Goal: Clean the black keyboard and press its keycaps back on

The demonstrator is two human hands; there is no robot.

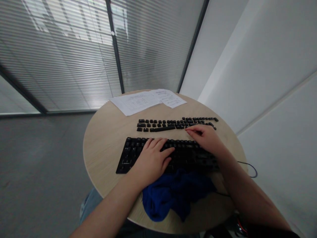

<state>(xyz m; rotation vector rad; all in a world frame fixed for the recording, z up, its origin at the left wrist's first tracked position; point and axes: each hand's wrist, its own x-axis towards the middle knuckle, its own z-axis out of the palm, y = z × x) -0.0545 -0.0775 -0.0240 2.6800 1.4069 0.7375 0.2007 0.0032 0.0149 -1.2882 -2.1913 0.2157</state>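
A black keyboard (126, 158) lies across the round table, some keycaps still on its left and upper parts. Its right and lower part looks bare, though it is dark there. My left hand (151, 158) rests on the keyboard with fingers spread. Beyond it, loose black keycaps (164, 129) are laid out in rows, a long spacebar among them. My right hand (204, 136) is at the near edge of those rows, thumb and index finger pinched together; anything between the fingertips is too small to make out. A crumpled blue cloth (170, 195) lies against the keyboard's near side.
Printed paper sheets (141, 101) overlap at the far side of the round wooden table (99, 142). A thin black cable (252, 168) loops off the right edge. A white wall (272, 82) stands close on the right, and glass panels with blinds (74, 66) stand behind.
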